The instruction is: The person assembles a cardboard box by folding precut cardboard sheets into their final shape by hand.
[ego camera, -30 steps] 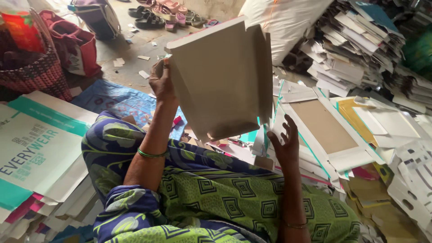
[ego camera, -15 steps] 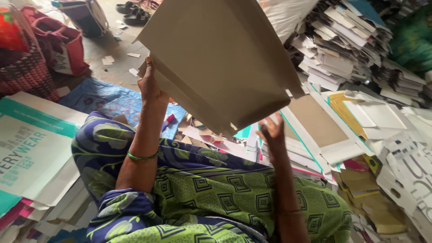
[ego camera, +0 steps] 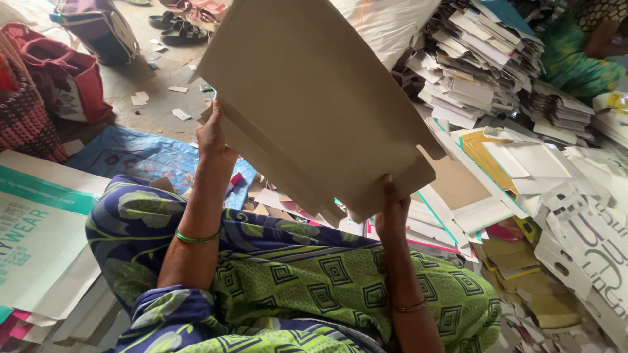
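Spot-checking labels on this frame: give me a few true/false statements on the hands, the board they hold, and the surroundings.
1. Both hands grip the flat cardboard box blank. True: the left hand holds its left edge, the right hand its lower right corner.
2. The blank lies flat on the floor. False: it is raised in front of the person.
3. A green bangle circles the left wrist. True.
4. The red bag sits on the right. False: it is at upper left.
5. Stacked cardboard sheets are piled at upper right. True.

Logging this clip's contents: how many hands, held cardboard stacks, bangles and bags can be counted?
Hands: 2, left hand and right hand
Held cardboard stack: 1
Bangles: 2, green bangle and gold bangle
Bags: 2, red bag and dark bag
Total: 7
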